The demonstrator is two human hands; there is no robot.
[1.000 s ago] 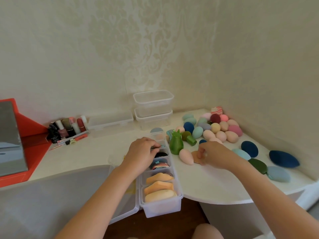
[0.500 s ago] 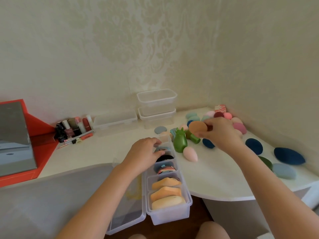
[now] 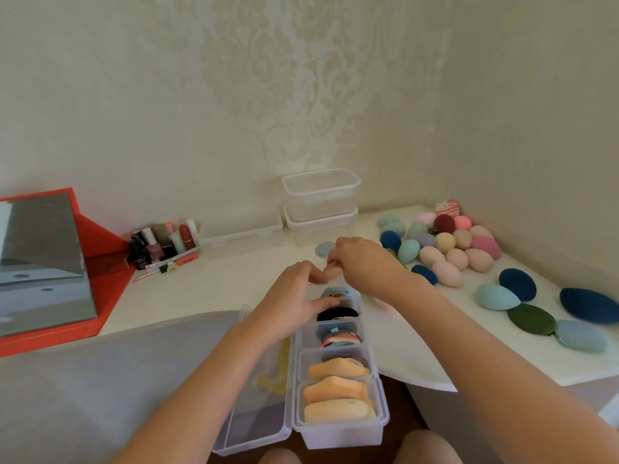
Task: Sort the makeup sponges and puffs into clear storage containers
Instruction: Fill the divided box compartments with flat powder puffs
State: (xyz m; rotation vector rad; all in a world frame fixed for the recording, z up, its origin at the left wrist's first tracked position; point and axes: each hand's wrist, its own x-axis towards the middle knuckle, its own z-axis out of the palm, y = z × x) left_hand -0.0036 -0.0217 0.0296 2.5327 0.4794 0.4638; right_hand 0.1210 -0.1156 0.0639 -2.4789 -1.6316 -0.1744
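A long clear divided container (image 3: 340, 430) lies in front of me, its compartments holding orange, pink, black and blue puffs. My right hand (image 3: 363, 264) pinches a peach puff (image 3: 331, 272) over the container's far end. My left hand (image 3: 293, 301) rests on the far compartments, fingers touching the same puff. A pile of egg-shaped sponges (image 3: 449, 246) in pink, beige, teal and blue lies on the white table (image 3: 207, 289) at the right.
Two stacked clear tubs (image 3: 321, 202) and a low clear box (image 3: 239, 229) stand by the wall. Flat blue, green and grey puffs (image 3: 532, 318) lie at the right. Cosmetics (image 3: 160, 244) and an orange mirror stand (image 3: 43, 262) sit at the left. The open lid (image 3: 254, 413) hangs beside the container.
My right hand picked the peach puff off the table, lifted it, then brought it left to the container's far end. My left hand stayed on the container.
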